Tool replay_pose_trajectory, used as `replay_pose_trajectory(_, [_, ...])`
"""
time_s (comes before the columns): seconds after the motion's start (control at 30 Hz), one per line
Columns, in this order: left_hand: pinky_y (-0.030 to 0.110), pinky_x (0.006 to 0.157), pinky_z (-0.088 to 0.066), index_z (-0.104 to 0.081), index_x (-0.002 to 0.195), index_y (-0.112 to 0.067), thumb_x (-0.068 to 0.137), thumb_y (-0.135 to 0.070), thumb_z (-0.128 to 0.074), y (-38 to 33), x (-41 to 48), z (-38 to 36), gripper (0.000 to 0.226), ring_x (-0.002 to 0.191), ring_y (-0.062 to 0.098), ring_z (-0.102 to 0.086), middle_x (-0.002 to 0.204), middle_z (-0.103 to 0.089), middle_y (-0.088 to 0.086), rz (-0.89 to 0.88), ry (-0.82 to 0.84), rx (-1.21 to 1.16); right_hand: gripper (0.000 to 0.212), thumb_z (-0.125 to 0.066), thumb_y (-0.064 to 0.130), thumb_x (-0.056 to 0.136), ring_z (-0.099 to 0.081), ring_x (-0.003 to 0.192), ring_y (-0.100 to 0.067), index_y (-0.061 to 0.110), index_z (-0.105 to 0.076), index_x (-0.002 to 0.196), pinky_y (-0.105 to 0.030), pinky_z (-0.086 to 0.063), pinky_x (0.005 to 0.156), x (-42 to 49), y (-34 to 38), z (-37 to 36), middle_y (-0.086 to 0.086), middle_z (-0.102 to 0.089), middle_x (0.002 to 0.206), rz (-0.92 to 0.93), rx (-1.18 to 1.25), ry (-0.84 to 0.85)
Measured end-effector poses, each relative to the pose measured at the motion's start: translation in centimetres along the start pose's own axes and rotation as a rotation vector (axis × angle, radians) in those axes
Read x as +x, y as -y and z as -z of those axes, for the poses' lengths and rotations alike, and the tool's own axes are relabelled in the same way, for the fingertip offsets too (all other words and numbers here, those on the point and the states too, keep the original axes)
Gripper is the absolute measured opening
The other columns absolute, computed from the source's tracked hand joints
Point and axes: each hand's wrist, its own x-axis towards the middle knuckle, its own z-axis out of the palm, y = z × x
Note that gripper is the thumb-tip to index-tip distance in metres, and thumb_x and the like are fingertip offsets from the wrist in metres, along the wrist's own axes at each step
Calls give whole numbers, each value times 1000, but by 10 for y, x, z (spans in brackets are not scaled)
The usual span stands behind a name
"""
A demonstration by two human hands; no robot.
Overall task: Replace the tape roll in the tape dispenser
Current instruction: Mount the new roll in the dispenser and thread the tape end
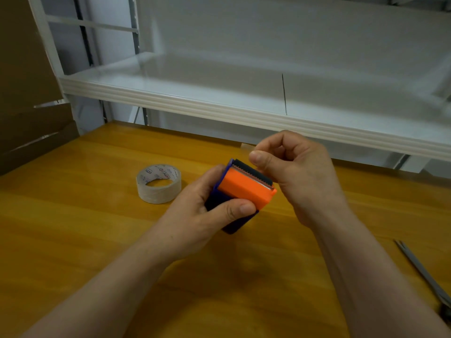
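Note:
My left hand grips a blue tape dispenser with an orange top and a serrated blade, held just above the wooden table. My right hand is at the blade end with its fingers curled. Its thumb and forefinger pinch what looks like a clear tape end pulled up past the blade. A roll of clear tape with a printed core lies flat on the table, left of the dispenser and apart from both hands. My left hand hides any roll inside the dispenser.
The wooden table stretches under both arms. Scissors lie at the right edge. A white shelf overhangs the table's far side. Cardboard boxes stand at the left.

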Motion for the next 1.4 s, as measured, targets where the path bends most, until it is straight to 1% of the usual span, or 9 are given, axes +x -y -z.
replay_pose_trajectory(0.13, [20,80,-56,-63,106,-56,68,-53,-74,2,1,1,39,100,7,-71,105,-73,-17,-14,-31,11,12,-77,23,88,-68,75,-16,29,-70,81,-36,-59,70,9,-1,-4,8,-68,69,18,-37,5])
replay_pose_trajectory(0.23, [19,80,-56,-62,105,-59,67,-56,-74,2,1,1,39,101,5,-71,106,-73,-19,-19,-41,16,11,-77,21,88,-70,77,-19,28,-70,81,-42,-62,73,12,0,-5,6,-70,73,16,-34,15])
replay_pose_trajectory(0.37, [20,81,-56,-59,117,-44,69,-57,-74,3,2,2,52,103,6,-70,108,-72,-18,-3,-53,44,14,-78,18,86,-70,84,-21,26,-70,78,-46,-63,77,14,5,-7,5,-72,83,3,-11,24])
replay_pose_trajectory(0.43, [19,81,-55,-56,121,-40,76,-52,-74,3,2,2,50,103,5,-69,108,-71,-19,-5,-53,57,14,-78,18,86,-70,84,-20,26,-69,79,-44,-63,76,14,6,-7,6,-72,83,10,-14,26])
replay_pose_trajectory(0.6, [17,78,-56,-59,105,-59,76,-54,-72,2,1,2,32,97,2,-71,103,-73,-21,-22,-100,33,12,-77,20,87,-66,84,-11,25,-69,81,-31,-54,71,11,11,-9,8,-70,81,67,-57,13])
replay_pose_trajectory(0.77, [20,78,-57,-55,110,-47,79,-50,-74,3,1,2,37,93,5,-71,100,-72,-18,-22,-120,46,11,-75,19,88,-66,80,-6,24,-69,80,-25,-53,68,6,19,-7,7,-71,81,78,-46,17])
replay_pose_trajectory(1.1, [22,80,-56,-54,117,-41,86,-44,-72,0,2,-1,36,96,7,-69,104,-69,-17,-98,-114,114,15,-79,15,85,-69,80,-11,25,-70,77,-33,-61,75,1,36,-3,6,-72,78,174,-62,40])
replay_pose_trajectory(1.27, [20,82,-54,-53,119,-39,89,-42,-69,-2,0,1,34,97,6,-68,105,-68,-20,-151,-111,152,16,-80,16,84,-69,80,-10,26,-70,77,-24,-59,72,-1,43,2,6,-73,78,248,-53,15])
replay_pose_trajectory(1.4, [14,82,-51,-56,113,-40,81,-40,-68,-3,-2,-5,34,97,0,-66,103,-68,-25,-188,-78,126,18,-80,11,82,-73,80,-12,26,-71,77,-25,-59,72,3,45,13,1,-76,80,264,27,0])
